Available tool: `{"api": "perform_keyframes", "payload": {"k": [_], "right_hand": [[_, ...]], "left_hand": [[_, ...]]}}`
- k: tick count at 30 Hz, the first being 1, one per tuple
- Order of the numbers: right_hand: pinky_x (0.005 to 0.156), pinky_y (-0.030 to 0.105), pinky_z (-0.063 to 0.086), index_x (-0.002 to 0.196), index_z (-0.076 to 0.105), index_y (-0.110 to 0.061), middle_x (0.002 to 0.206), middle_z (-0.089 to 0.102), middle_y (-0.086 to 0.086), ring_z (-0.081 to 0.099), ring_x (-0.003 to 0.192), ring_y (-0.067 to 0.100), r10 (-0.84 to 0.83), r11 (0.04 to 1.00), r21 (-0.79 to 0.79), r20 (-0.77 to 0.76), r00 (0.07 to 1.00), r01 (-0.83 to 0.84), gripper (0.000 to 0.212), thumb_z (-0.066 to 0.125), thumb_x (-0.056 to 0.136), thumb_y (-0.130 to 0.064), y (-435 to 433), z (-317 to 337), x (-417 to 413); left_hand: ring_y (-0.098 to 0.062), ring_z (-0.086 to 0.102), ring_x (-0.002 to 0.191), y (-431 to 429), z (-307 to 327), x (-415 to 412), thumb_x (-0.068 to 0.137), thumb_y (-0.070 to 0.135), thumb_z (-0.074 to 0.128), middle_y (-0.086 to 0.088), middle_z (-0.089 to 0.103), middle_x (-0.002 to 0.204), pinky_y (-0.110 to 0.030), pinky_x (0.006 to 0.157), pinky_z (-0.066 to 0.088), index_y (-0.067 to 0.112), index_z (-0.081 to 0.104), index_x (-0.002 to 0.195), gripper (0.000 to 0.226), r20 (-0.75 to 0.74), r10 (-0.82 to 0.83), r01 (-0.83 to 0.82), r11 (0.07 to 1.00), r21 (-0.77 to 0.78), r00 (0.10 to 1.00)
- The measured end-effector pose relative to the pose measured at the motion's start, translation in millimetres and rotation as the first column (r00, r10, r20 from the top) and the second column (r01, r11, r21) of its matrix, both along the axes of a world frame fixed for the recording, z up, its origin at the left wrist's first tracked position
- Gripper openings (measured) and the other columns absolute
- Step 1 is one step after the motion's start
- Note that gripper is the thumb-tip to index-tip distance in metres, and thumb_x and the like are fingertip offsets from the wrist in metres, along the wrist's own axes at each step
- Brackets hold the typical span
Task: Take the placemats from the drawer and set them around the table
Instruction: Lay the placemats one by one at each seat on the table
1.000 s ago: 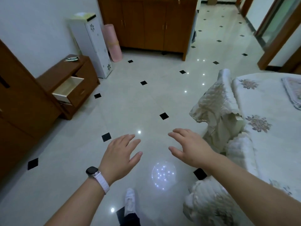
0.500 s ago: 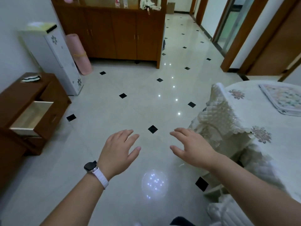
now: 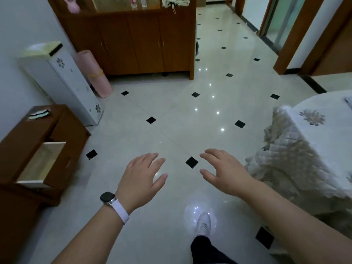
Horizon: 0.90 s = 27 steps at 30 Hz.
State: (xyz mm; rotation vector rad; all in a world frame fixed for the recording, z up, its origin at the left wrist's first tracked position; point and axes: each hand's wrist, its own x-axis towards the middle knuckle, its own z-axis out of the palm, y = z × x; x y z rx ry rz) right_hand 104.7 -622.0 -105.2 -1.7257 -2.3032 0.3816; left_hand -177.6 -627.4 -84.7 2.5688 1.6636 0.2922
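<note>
My left hand, with a watch on its wrist, and my right hand are stretched out over the tiled floor, fingers spread and holding nothing. At the left, a low brown cabinet has its top drawer pulled open; the drawer's pale inside shows no placemat. The table with a white quilted, flowered cloth stands at the right. A corner of a patterned placemat lies on it at the frame's right edge.
A white slim cabinet and a rolled pink mat stand against the left wall. A brown sideboard fills the back. A chair under a quilted cover sits beside the table. My white shoe steps on the floor.
The view has swung left and forward; the open drawer is nearer at the left and the table has slid to the right edge. Both hands stay spread and empty.
</note>
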Motion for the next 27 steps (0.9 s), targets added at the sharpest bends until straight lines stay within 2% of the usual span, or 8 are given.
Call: {"api": "perform_keyframes", "payload": {"k": [3,8,14,19,27], "right_hand": [[0.106,0.035,0.037,0.14,0.051,-0.024,0.145,0.048,-0.002,0.043,0.132,0.02,-0.003,1.0,0.002,-0.017,1.0,0.003,0.053,0.051,0.094,-0.049,61,1,16],[0.107,0.035,0.035,0.142,0.048,-0.024,0.148,0.046,-0.001,0.04,0.134,0.019,-0.011,1.0,0.022,0.033,0.999,0.011,0.053,0.049,0.095,-0.05,147,16,67],[0.107,0.036,0.036,0.141,0.049,-0.023,0.147,0.047,0.0,0.041,0.134,0.02,-0.069,0.997,0.038,0.067,0.995,0.067,0.052,0.049,0.095,-0.049,213,33,110],[0.109,0.037,0.035,0.142,0.048,-0.025,0.148,0.045,-0.001,0.04,0.135,0.019,-0.15,0.989,0.021,0.071,0.986,0.149,0.055,0.046,0.095,-0.052,255,26,133],[0.107,0.035,0.036,0.14,0.051,-0.023,0.145,0.048,-0.003,0.042,0.133,0.019,-0.343,0.939,0.023,0.096,0.935,0.342,0.052,0.051,0.094,-0.049,359,17,164]], "left_hand": [[-0.031,0.06,0.118,60,8,17,0.09,0.049,0.043,-0.008,0.064,0.128,-0.046,0.1,0.046,0.016,0.066,0.123,0.053,-0.042,-0.012,0.011,1.0,-0.017,0.999],[-0.029,0.062,0.118,147,12,57,0.089,0.05,0.044,-0.007,0.066,0.128,-0.048,0.101,0.045,0.018,0.069,0.121,0.051,-0.16,-0.138,0.139,0.99,-0.001,0.977],[-0.029,0.062,0.118,230,19,98,0.088,0.05,0.044,-0.007,0.066,0.126,-0.046,0.1,0.046,0.017,0.068,0.121,0.052,-0.07,-0.133,0.134,0.991,0.013,0.989],[-0.026,0.059,0.121,298,8,124,0.09,0.052,0.042,-0.004,0.064,0.13,-0.042,0.104,0.039,0.02,0.067,0.124,0.053,-0.06,-0.227,0.226,0.974,-0.024,0.972],[-0.027,0.059,0.12,463,-8,152,0.088,0.052,0.043,-0.005,0.065,0.129,-0.049,0.103,0.041,0.021,0.069,0.121,0.052,-0.04,-0.37,0.37,0.929,-0.002,0.928]]}}
